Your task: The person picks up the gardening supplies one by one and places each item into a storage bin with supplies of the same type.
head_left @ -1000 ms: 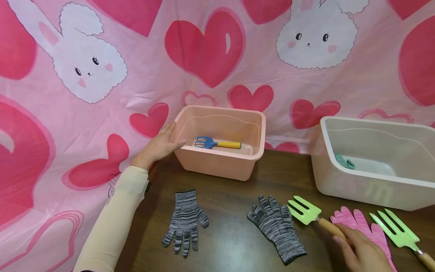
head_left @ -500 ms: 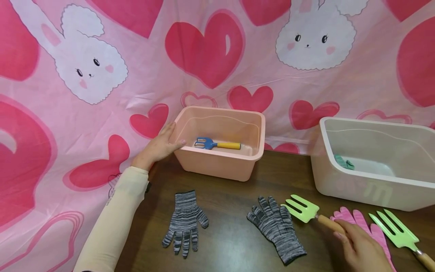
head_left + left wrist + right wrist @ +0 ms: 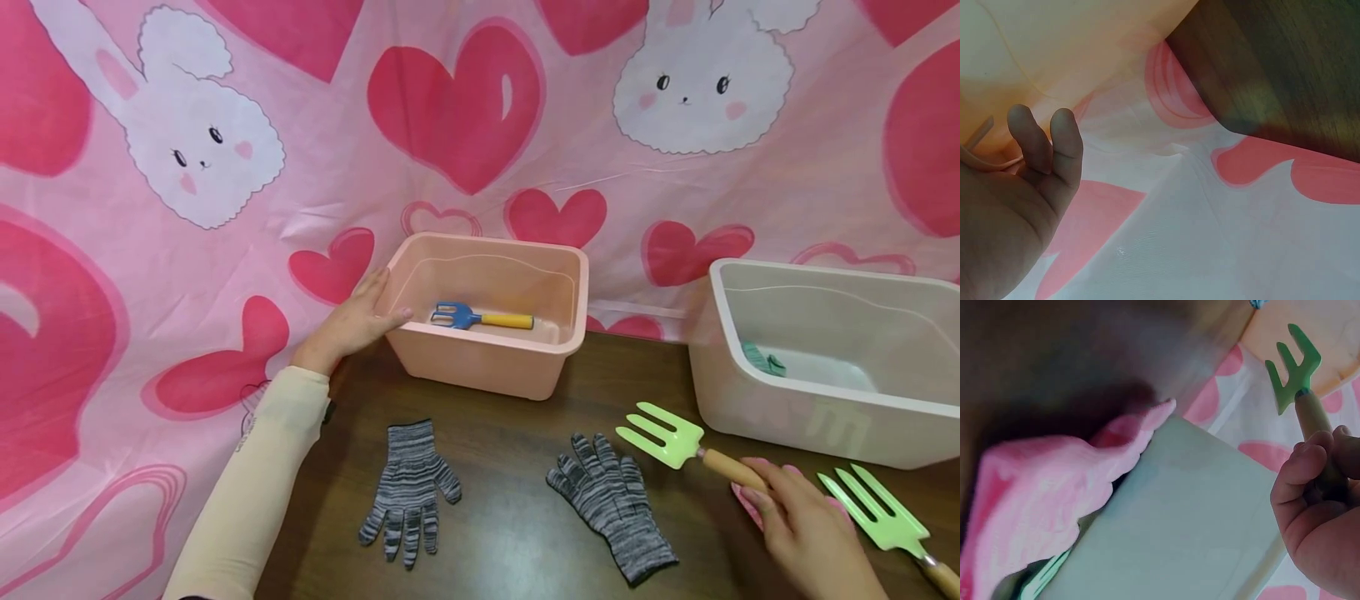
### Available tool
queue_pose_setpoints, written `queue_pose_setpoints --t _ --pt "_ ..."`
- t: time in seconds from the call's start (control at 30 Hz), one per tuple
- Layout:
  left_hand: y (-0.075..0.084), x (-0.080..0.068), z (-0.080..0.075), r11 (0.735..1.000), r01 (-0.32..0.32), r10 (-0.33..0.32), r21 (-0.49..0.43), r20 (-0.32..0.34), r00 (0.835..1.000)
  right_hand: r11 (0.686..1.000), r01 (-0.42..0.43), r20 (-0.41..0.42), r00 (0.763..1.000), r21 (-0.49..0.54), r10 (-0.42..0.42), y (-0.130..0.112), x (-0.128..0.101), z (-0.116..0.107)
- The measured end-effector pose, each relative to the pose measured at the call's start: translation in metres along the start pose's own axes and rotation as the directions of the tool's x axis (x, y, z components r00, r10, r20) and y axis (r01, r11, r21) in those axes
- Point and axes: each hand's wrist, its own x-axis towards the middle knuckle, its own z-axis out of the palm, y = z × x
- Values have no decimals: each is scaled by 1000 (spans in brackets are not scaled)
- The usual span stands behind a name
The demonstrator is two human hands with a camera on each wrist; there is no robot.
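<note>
R grip [image 3: 806, 533] curled round wood handle of green fork [image 3: 678, 442] nr worktop [image 3: 510, 517] front-right edge; L grip [image 3: 352, 321] fingers straight, resting on pink bin [image 3: 487, 367] w/ blue rake [image 3: 480, 317].

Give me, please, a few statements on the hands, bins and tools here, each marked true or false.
1. The right hand grips a green fork by its wooden handle. True.
2. The left hand rests on the white bin. False: it rests on the pink bin.
3. A blue rake lies in the pink bin. True.
4. Both grey gloves lie inside the white bin. False: they lie on the table.
</note>
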Motion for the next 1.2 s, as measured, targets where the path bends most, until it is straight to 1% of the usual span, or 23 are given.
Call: queue_pose_setpoints --t 0.1,0.2,0.33,0.43,0.57,0.83,0.97,1.2 --pt "0 0 0 1000 -5 5 -2 -3 1000 999 7 19 1000 -32 -6 -1 8 -6" --pt "1 1 -1 1000 -11 11 -5 -6 1000 999 -20 34 999 -33 21 -2 13 -10" --pt "1 1 -2 1000 -13 13 -9 -12 1000 1000 -3 6 1000 -21 3 -3 19 -13" --pt "1 2 -2 1000 -6 6 -9 -8 1000 1000 2 2 1000 -1 -2 -2 22 -14" --pt "1 1 -3 1000 5 -5 -8 4 1000 1000 -11 5 1000 13 11 -1 26 -17" --pt "1 1 -3 1000 11 -11 -13 3 1000 999 -24 -29 999 29 24 -1 40 -25" --pt "0 0 -2 1000 12 -12 -9 3 1000 999 -41 -22 999 30 42 -3 45 -27" --pt "0 0 -1 999 20 -20 -26 0 1000 999 -32 -25 999 30 33 -6 51 -30"
